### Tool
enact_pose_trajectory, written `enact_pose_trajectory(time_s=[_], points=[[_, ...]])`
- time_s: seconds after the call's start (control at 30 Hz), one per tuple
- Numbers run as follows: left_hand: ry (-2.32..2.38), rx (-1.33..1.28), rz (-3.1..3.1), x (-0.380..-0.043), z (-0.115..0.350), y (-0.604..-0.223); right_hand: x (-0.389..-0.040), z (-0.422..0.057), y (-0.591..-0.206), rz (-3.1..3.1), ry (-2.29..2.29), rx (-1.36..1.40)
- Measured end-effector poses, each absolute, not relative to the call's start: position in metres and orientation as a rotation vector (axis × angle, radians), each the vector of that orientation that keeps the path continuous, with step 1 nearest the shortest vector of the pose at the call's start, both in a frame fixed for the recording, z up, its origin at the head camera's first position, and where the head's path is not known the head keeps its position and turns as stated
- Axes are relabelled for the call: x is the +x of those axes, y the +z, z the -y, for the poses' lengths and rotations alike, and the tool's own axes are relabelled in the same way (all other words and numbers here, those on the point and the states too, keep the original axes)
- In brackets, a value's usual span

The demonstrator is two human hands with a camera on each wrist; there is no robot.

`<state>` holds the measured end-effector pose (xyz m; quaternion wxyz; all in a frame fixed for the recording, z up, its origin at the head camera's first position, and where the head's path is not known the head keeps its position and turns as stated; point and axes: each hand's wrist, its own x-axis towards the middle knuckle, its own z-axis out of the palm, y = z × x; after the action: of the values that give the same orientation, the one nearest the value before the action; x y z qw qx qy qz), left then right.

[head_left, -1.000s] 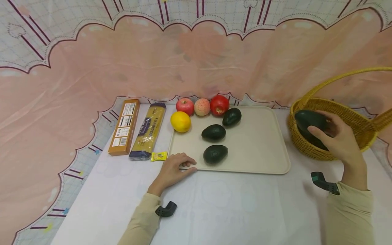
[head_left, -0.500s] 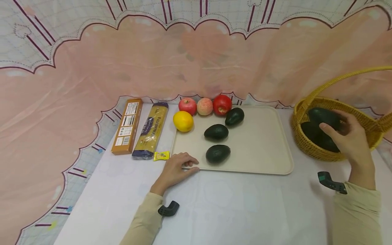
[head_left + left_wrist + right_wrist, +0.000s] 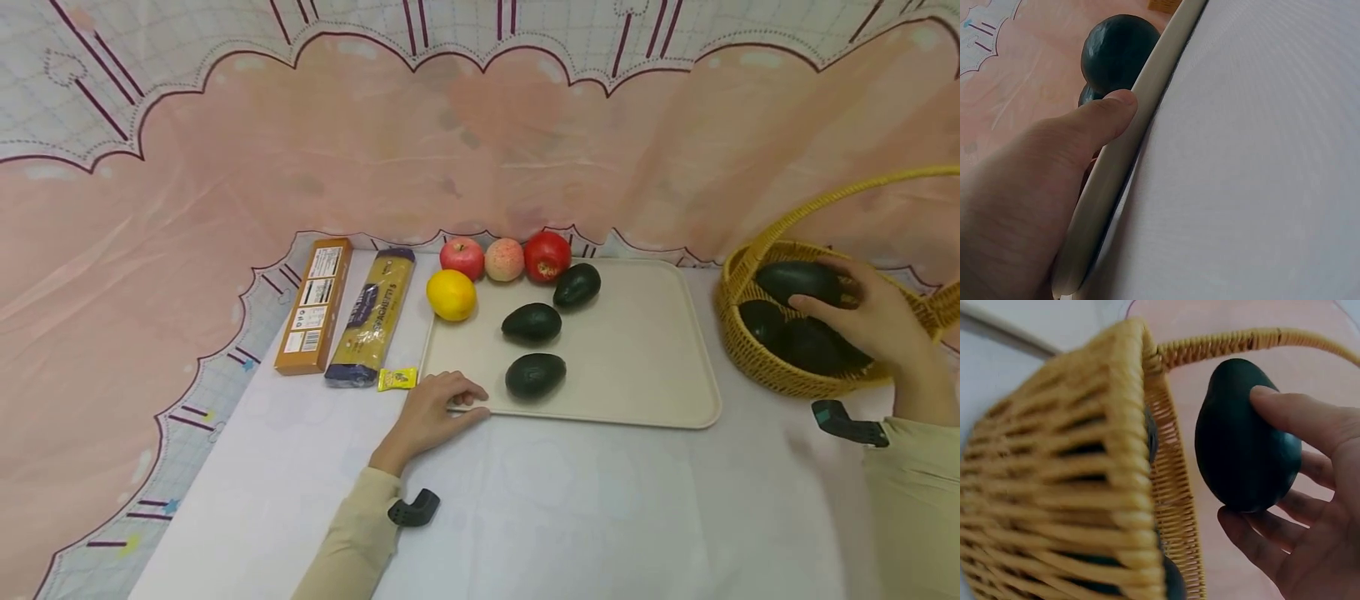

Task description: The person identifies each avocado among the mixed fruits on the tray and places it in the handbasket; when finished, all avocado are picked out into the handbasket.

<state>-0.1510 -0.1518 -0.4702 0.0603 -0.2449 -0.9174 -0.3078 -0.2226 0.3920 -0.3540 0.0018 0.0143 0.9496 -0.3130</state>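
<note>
My right hand (image 3: 877,312) grips a dark green avocado (image 3: 798,282) over the yellow wicker basket (image 3: 750,354). In the right wrist view, thumb and fingertips close around this avocado (image 3: 1241,444), which is above the level of the basket rim (image 3: 1138,456). More avocados (image 3: 817,343) lie inside the basket below it. On the beige tray's (image 3: 637,350) front left edge rests my left hand (image 3: 435,410), its fingers loosely bent and holding nothing. In the left wrist view, the thumb lies against the tray rim (image 3: 1124,134). Nearest to that hand on the tray is another avocado (image 3: 536,376).
Two further avocados (image 3: 531,322) sit on the tray. Behind them are a lemon (image 3: 452,295), an apple (image 3: 462,258), a peach (image 3: 504,260) and a pomegranate (image 3: 547,256). Left of the tray lie a brown box (image 3: 313,308), a spaghetti pack (image 3: 372,317) and a yellow candy (image 3: 397,379).
The right hand has carried its avocado further right over the basket, uncovering more of the avocados inside. My left hand stays at the tray edge; the head view has shifted slightly.
</note>
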Motion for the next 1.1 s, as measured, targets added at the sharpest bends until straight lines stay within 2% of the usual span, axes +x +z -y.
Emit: enact_pose_trajectory(time_s=[0.37,0.8,1.1], points=[[-0.936,-0.753,2.766,-0.151,0.152,-0.471,-0.253,-0.402,-0.346,-2.929,-0.689,-0.232],[-0.910,-0.732,2.785,-0.152,0.153,-0.472,-0.281,-0.408,-0.347,-2.826,-0.507,-0.224],[-0.915,-0.736,2.789,-0.151,0.154,-0.472,-0.292,-0.398,-0.350,-2.827,-0.533,-0.346]])
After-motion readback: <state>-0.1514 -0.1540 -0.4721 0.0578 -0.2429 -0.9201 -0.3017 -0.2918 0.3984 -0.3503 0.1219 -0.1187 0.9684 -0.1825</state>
